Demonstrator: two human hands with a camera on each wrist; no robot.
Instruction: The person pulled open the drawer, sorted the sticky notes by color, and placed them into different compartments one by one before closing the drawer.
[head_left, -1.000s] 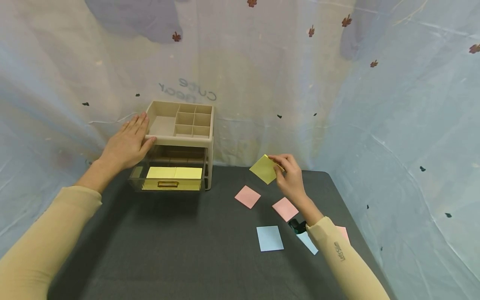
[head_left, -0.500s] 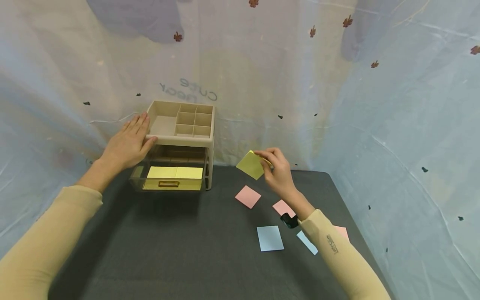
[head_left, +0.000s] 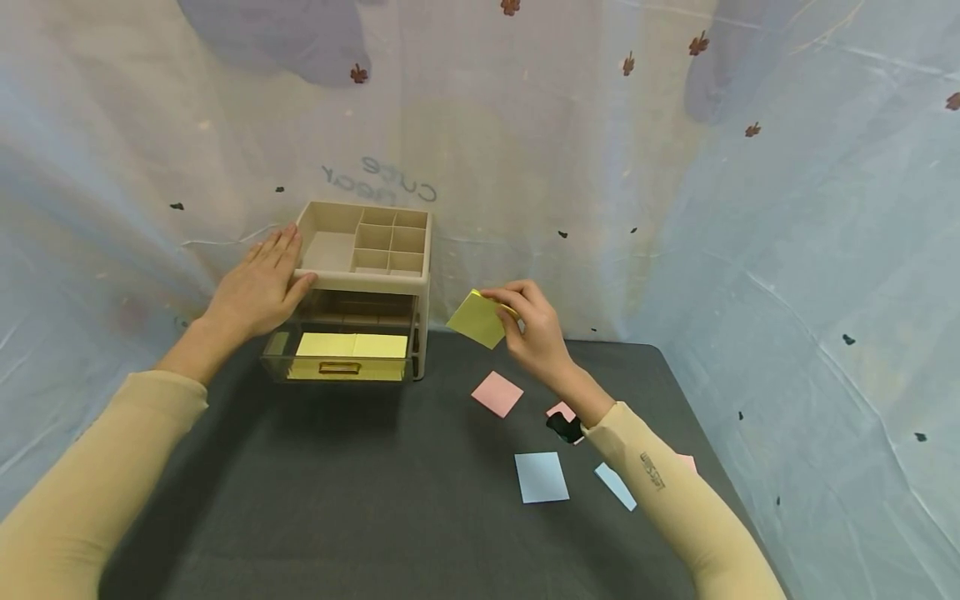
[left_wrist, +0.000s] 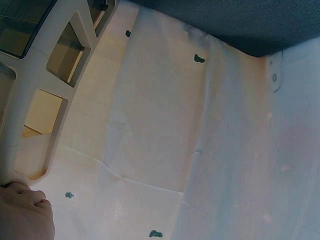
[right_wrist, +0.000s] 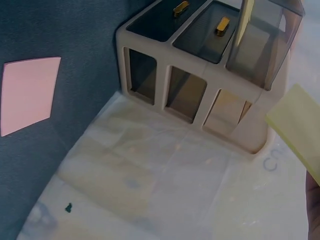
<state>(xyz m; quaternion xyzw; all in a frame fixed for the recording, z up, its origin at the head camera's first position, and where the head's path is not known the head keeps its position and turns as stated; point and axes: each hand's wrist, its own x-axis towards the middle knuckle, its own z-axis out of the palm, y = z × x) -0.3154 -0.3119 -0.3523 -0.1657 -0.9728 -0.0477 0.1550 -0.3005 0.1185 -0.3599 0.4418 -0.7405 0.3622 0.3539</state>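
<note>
One yellow pad point(head_left: 478, 321) is in the right hand point(head_left: 531, 332), whose fingers and thumb pinch it along its edge, in the air above the table point(head_left: 337, 500). The left hand point(head_left: 258, 282) lies with fingers straight on the left upper side of one beige organizer point(head_left: 363, 282), and its thumb rests at the front rim.

The organizer's top has one large compartment and six small ones. Its pulled-out clear drawer point(head_left: 273, 368) holds two yellow stacks point(head_left: 345, 345), side by side. I count three pink pads point(head_left: 497, 394) and two blue pads point(head_left: 542, 477) on the table; two of the pink and one of the blue are partly covered by the right arm.

The right wrist view shows what the head view does not: two more drawers point(right_wrist: 205, 37), pushed in, with two gold handles point(right_wrist: 223, 26), and three side openings. In the left wrist view only a small part of the left hand appears, at the organizer's corner.

The drawer juts forward over the table, its top uncovered. Between the held pad and the organizer's right edge there is a small gap. The table's back edge runs near the hanging sheet point(head_left: 517, 167).
</note>
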